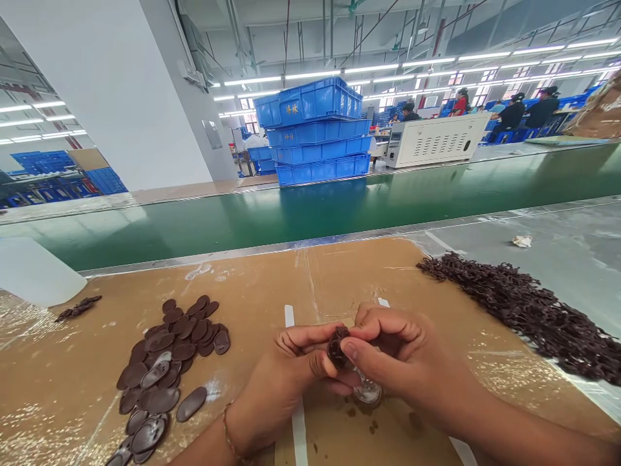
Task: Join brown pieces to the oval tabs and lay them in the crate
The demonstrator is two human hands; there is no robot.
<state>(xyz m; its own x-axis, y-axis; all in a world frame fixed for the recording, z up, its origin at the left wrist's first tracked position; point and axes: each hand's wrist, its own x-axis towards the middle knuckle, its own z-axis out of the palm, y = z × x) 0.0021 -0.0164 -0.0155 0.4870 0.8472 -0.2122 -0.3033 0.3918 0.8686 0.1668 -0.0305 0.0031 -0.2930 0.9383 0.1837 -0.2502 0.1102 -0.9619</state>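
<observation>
Blue crates [320, 136] bear yellow Chinese characters [292, 109]; left hand [295, 369] and right hand [395, 346] share a pinching grip on a glossy dark-brown piece [336, 349].

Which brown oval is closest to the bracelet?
The oval just up and left of the bracelet; all the others lie farther left or higher in the picture.

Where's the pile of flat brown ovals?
In the head view, the pile of brown ovals lies toward the left, on the tan work surface, left of the left hand.
</observation>
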